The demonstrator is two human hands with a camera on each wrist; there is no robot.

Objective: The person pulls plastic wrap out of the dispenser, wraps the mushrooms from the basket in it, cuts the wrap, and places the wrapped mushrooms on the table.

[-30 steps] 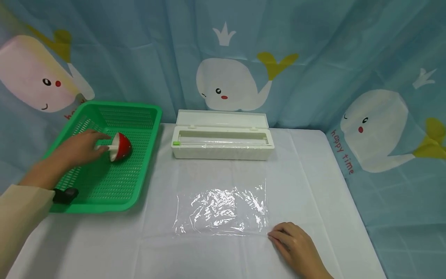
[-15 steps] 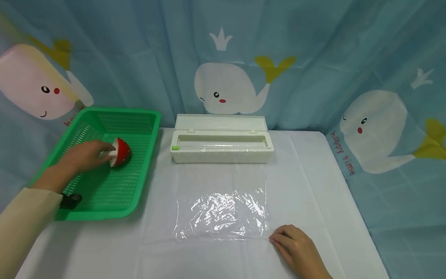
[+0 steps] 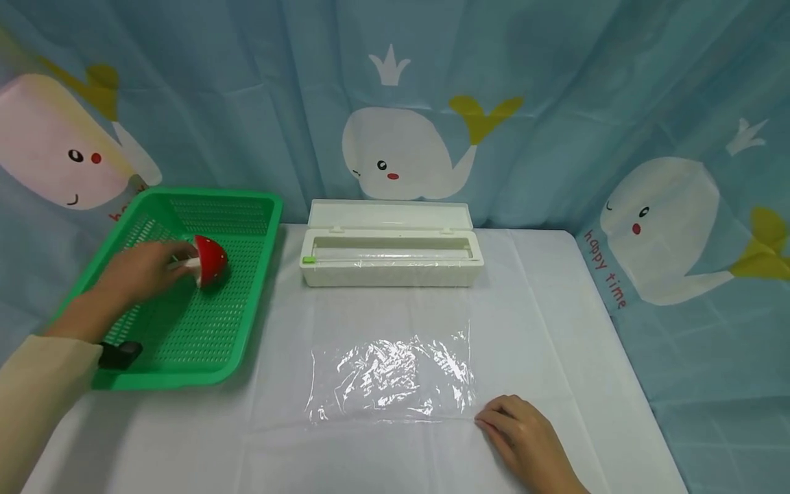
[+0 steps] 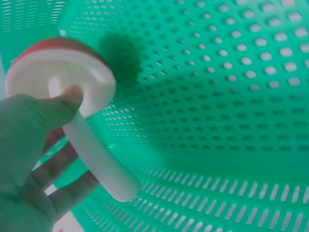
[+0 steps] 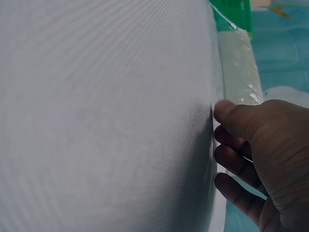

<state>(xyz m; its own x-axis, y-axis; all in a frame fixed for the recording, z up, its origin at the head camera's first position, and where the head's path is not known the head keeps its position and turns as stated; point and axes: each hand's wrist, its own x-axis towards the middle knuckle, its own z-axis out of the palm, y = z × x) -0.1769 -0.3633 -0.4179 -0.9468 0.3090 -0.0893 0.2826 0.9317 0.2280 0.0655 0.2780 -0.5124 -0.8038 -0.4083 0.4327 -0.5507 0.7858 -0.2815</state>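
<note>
Inside the green plastic basket [image 3: 248, 336], the left hand [image 3: 140, 273] pinches the white stem [image 4: 99, 159] of a red-capped toy mushroom [image 3: 212, 263], not yet out. Right of the basket, clear plastic film [image 3: 391, 374] lies drawn from an open white box [image 3: 395, 235], its corner seemingly pinched by the right hand [image 3: 521, 436].

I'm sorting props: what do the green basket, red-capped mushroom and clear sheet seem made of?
Green basket: probably moulded plastic, smooth; regular slots pierce its walls.
Red-capped mushroom: smooth, with a sheen under the cap; perhaps plastic or coated foam, hard to tell.
Clear sheet: apparently thin plastic film, glossy; see-through, its wrinkles glint.
</note>
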